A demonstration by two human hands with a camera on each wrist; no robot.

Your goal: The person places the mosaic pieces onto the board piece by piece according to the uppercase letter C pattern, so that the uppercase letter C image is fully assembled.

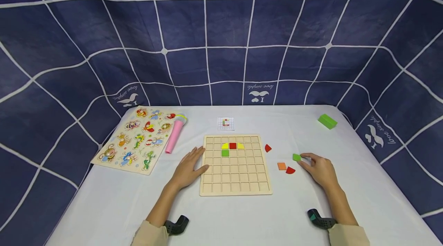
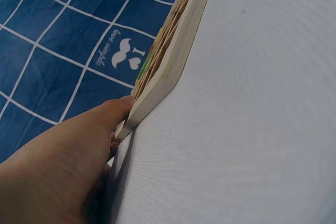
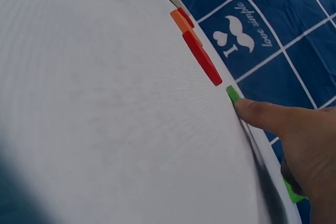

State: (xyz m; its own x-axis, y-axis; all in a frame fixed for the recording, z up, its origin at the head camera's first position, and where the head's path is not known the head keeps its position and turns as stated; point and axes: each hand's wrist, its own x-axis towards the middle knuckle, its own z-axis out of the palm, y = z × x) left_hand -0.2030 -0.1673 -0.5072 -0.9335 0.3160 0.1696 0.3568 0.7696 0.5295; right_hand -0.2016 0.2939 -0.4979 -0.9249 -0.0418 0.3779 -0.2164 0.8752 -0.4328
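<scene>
on the white table, my right hand [image 1: 320, 169] pinches a green square tile [image 1: 296, 157]. my left hand [image 1: 188, 167], fingers flat, steadies the wooden grid board [image 1: 235, 184]. next, i'd judge, lift and seat it squarely.

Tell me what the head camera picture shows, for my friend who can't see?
A right hand pinches a green tile beside a wooden grid board, while the left hand rests on the board's edge on a white table.
</scene>
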